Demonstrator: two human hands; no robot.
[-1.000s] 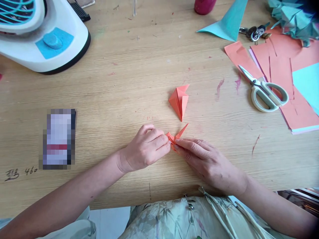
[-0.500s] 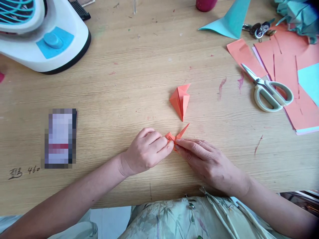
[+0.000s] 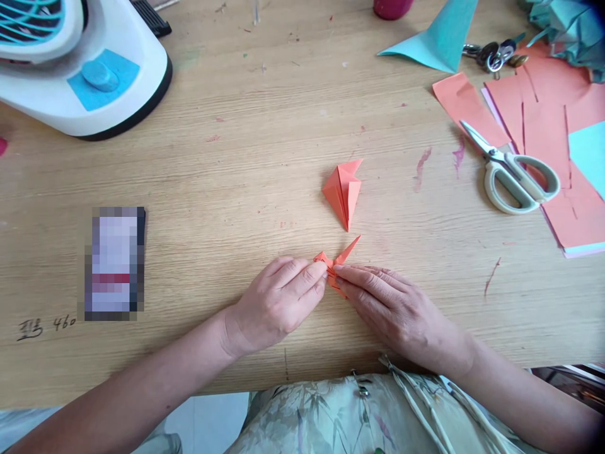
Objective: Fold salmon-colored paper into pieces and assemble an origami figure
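Observation:
A small orange folded paper piece [image 3: 341, 257] lies on the wooden table [image 3: 265, 164] near its front edge. My left hand [image 3: 278, 301] pinches its left side with curled fingers. From the right, my right hand [image 3: 392, 309] presses the same piece down with its fingers flat and close together. One pointed flap sticks up and to the right between the fingertips. A second folded orange piece [image 3: 344, 189], cone-like with its tip toward me, rests untouched a little farther back.
Scissors [image 3: 513, 171] lie on orange paper sheets [image 3: 543, 126] at the right, with keys [image 3: 494, 55] and teal paper [image 3: 439, 38] behind. A white fan base [image 3: 89, 75] stands at the back left. A dark blurred card [image 3: 115, 263] lies at the left.
My left hand has slid slightly toward me and flattened over the piece's left edge. The right hand and the paper stay almost in place.

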